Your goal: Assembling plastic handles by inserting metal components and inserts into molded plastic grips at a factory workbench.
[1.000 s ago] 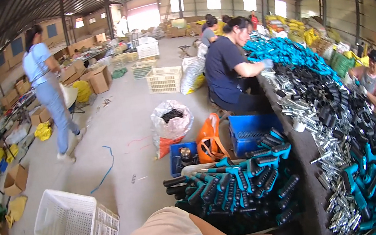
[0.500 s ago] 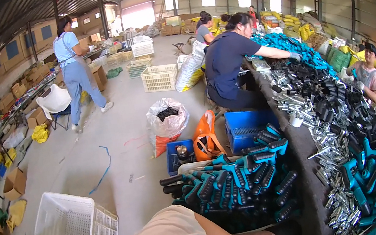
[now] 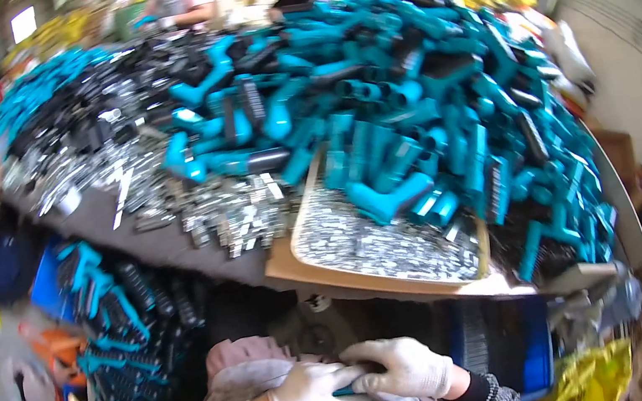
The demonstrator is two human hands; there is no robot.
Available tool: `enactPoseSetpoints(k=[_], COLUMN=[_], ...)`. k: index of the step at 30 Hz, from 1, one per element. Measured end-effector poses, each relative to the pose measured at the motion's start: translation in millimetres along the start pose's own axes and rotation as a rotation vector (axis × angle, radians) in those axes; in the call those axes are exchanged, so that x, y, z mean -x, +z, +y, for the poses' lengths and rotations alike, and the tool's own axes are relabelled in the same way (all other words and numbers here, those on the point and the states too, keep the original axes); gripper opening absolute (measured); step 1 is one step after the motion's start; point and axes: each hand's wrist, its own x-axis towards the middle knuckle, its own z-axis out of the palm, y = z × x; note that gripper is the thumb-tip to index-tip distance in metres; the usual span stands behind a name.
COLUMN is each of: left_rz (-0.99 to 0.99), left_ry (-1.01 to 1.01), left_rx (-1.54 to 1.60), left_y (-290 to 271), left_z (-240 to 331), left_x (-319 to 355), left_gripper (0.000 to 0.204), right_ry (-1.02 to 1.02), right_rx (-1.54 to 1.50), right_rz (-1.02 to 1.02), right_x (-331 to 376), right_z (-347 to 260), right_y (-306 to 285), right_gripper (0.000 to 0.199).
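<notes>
My left hand (image 3: 312, 392) and my right hand (image 3: 404, 368), both in white knit gloves, meet in front of my lap. Their fingers are closed together round a small teal-and-dark piece (image 3: 344, 391). Most of it is covered by the gloves, so its kind cannot be made out. Beyond my hands, on the table, a shallow tray (image 3: 387, 266) holds many small shiny metal pieces. Teal L-shaped plastic tool housings (image 3: 397, 196) are heaped over its far side and behind it, some with black grips.
Loose metal parts (image 3: 234, 215) and black parts spread along the dark tabletop (image 3: 176, 250). Teal-and-black handles (image 3: 120, 344) are piled low at left. A blue crate (image 3: 536, 343) and yellow wrapping (image 3: 592, 376) stand at right. Co-workers are at the left and far sides.
My view has swung right from the aisle to the table. Both my gloved hands are now in view, closed together; before, only a bare forearm showed.
</notes>
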Motion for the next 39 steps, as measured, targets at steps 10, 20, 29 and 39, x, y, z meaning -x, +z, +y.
enactPoseSetpoints(k=[10,20,29,39], left_rz=[-0.156,-0.082,-0.126,-0.128], left_ry=[-0.124,-0.098,-0.107,-0.121], left_rx=[0.071,0.055,0.032,0.033], left_y=[3,8,10,6], left_z=[3,5,13,16], left_x=[-11,-15,-17,-8], left_gripper=[0.043,0.041,0.043,0.041], right_ry=[0.12,0.301,0.324,0.293], right_rx=[0.715,0.747,0.902,0.988], right_rz=[0.996,0.845,0.549,0.563], right_x=[50,58,43,37], right_z=[39,85,90,100], right_y=[-96,-140,-158,-154], right_gripper=[0.006,0.008,0.018,0.013])
